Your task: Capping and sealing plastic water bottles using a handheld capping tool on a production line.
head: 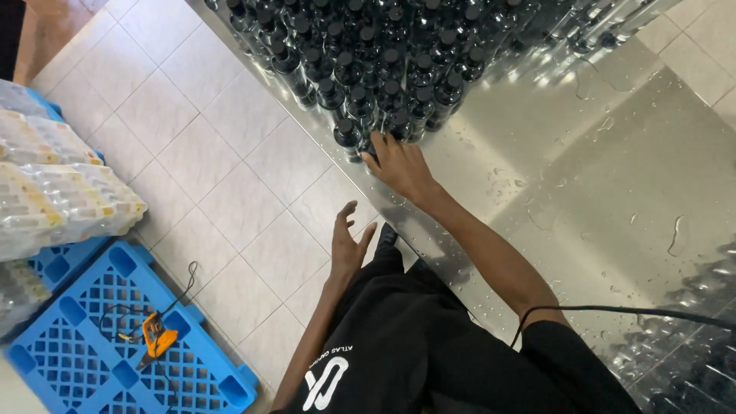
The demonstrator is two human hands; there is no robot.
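Observation:
A dense cluster of dark bottles with black caps (368,61) stands on a wet, shiny metal table (583,176). My right hand (399,165) reaches forward onto the table, and its fingertips touch the nearest bottles at the cluster's front edge; whether it grips one is hidden. Below the table's edge, my left hand (349,245) hangs over the tiled floor with fingers spread and nothing in it.
A blue plastic pallet (115,330) lies on the tiled floor (207,153) at lower left, with an orange tool (157,337) and a black cord on it. Shrink-wrapped packs (54,184) are stacked on it. More bottles (690,345) stand at lower right.

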